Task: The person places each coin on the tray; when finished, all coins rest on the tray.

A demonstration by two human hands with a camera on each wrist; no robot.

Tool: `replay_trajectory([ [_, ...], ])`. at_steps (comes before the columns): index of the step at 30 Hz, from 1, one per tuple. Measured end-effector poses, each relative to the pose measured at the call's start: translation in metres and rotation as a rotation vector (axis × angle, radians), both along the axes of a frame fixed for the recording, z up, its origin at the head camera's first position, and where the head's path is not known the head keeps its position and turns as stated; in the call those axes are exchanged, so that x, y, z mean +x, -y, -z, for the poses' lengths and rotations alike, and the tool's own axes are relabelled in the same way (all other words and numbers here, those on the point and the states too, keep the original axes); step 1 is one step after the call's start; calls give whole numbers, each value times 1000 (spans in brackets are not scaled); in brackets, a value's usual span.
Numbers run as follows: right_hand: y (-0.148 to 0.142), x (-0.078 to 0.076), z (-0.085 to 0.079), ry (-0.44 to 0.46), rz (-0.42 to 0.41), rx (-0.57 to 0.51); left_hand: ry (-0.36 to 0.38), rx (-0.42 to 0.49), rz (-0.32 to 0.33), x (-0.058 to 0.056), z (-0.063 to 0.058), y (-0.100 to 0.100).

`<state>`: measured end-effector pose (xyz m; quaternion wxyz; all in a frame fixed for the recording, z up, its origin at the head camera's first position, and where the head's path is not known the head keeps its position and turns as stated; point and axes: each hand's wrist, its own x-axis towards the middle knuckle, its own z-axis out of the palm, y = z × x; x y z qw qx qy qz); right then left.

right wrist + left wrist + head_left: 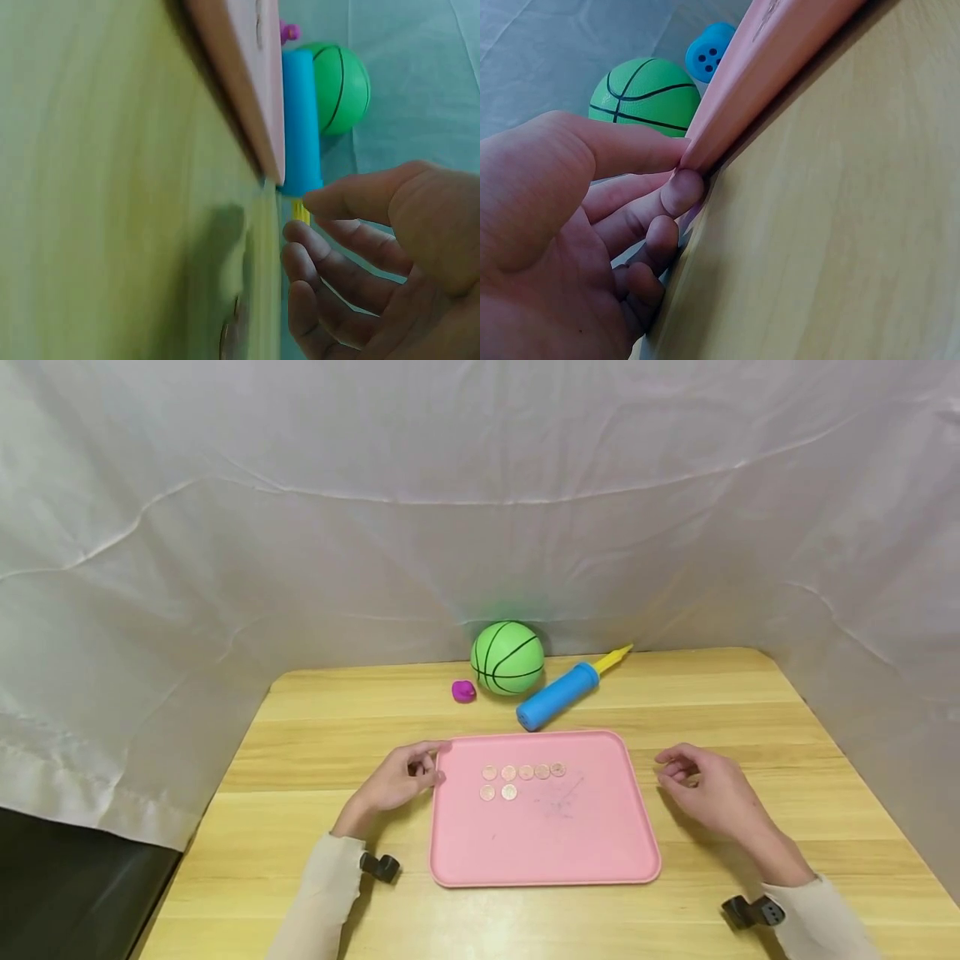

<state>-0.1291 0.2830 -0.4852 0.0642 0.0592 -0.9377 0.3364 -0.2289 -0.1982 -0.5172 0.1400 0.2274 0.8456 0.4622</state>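
A pink tray lies on the wooden table. Coins rest on it in two rows: several coins in the upper one, two coins in the lower. At the tray's upper left corner, my left hand pinches the rim; the left wrist view shows thumb and fingertips meeting there. Off the tray's right side hovers my right hand, apart from it, fingers loosely bent and holding nothing. Below that hand, the right wrist view catches thin copper-coloured edges on the table, too blurred to identify.
Behind the tray stand a green ball with black lines, a small magenta object and a blue hand pump with a yellow nozzle. A grey cloth hangs along the table's back and sides.
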Motion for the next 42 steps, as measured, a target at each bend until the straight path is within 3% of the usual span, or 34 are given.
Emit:
replay_trajectory([
  [6, -19, 12, 5, -58, 16, 28, -12, -14, 13, 1, 1, 1],
  [17, -38, 20, 6, -82, 57, 62, 7, 9, 0, -1, 1, 0],
  [27, -44, 21, 9, 26, 81, 69, 10, 12, 2, 0, 0, 0],
  [42, -43, 12, 22, -26, 63, 70, 3, 12, 10, 1, -2, 0],
])
